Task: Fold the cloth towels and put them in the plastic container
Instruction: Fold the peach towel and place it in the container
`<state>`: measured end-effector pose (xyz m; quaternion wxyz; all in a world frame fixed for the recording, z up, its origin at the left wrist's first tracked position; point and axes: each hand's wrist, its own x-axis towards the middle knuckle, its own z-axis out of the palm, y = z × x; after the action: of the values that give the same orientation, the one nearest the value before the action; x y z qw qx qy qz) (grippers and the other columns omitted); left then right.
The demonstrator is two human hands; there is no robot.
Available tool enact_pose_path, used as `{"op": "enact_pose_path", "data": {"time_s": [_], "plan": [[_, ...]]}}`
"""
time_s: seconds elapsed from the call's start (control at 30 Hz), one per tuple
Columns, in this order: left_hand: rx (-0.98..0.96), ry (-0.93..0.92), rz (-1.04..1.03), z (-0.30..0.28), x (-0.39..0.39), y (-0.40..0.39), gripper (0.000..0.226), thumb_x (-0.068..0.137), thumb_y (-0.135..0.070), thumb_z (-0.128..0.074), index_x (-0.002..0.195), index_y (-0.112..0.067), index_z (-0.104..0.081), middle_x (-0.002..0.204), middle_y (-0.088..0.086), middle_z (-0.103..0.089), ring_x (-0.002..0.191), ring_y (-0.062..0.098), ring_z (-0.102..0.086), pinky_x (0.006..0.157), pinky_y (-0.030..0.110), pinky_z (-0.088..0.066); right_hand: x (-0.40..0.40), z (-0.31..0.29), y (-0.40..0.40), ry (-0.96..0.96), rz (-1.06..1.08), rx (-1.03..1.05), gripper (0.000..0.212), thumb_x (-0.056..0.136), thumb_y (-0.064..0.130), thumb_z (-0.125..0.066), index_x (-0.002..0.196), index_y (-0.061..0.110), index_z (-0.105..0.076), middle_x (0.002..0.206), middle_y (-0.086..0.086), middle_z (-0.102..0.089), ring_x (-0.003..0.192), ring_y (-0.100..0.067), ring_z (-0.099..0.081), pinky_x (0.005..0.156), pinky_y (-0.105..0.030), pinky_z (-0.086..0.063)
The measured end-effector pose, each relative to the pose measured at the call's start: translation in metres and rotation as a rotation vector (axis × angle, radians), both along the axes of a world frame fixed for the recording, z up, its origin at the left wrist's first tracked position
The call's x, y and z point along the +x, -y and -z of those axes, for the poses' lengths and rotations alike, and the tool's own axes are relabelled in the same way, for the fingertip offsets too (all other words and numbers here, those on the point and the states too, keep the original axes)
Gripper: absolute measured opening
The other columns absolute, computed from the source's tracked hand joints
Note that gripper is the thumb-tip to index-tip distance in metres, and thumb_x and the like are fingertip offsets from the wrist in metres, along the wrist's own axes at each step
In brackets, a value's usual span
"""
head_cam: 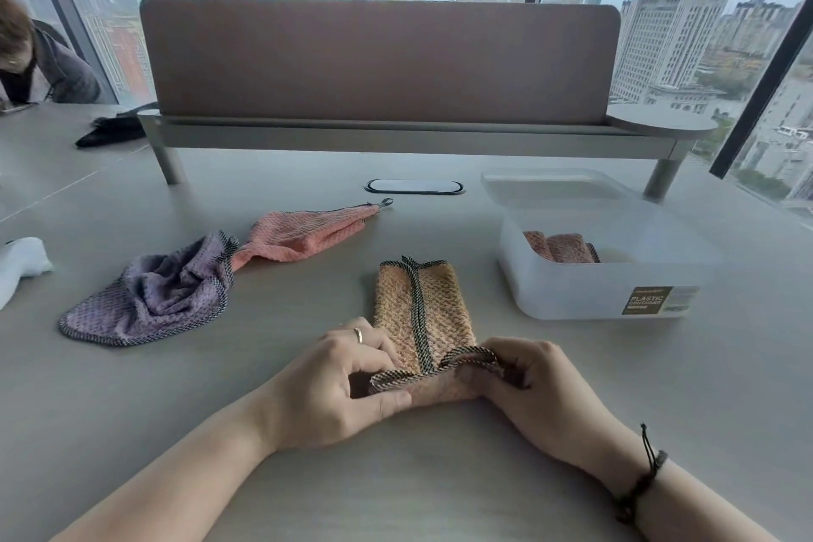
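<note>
Across the grey table, one pink towel already lay in the plastic container at right, both hands' fingers pinched the half-folded orange towel at lower centre, while purple towel and another pink towel waited unfolded at left.

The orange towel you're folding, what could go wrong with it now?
1. Both hands, left hand and right hand, only pinch the near end of the orange towel; the far folded flaps lie loose and could fall open when lifted.
2. The plastic container already holds a folded towel, so a bulky fold may not sit flat beside it.
</note>
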<state>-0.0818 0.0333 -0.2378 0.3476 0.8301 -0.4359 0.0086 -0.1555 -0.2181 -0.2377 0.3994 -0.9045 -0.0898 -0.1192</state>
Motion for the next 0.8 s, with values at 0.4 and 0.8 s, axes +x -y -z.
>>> {"op": "enact_pose_path", "data": {"time_s": [0.4, 0.8], "plan": [[0.000, -0.121, -0.146, -0.005, 0.000, 0.013, 0.018, 0.100, -0.029, -0.057, 0.107, -0.022, -0.071, 0.079, -0.034, -0.066, 0.078, -0.016, -0.060, 0.073, 0.008, -0.043, 0.018, 0.002, -0.009, -0.010, 0.109, -0.082, 0.034, 0.082, 0.048, -0.070, 0.078, 0.016, -0.062, 0.064, -0.004, -0.057, 0.058, -0.015, -0.052, 0.058, -0.036, -0.046], [-0.137, -0.073, -0.325, 0.004, 0.005, 0.011, 0.023, 0.083, -0.028, -0.079, 0.103, -0.034, -0.069, 0.079, -0.009, -0.064, 0.058, 0.004, -0.057, 0.060, 0.011, -0.043, 0.021, -0.004, -0.010, -0.041, 0.136, -0.031, 0.030, 0.078, 0.029, -0.079, 0.104, 0.036, -0.067, 0.078, 0.011, -0.062, 0.063, -0.002, -0.056, 0.059, -0.010, -0.041]]}}
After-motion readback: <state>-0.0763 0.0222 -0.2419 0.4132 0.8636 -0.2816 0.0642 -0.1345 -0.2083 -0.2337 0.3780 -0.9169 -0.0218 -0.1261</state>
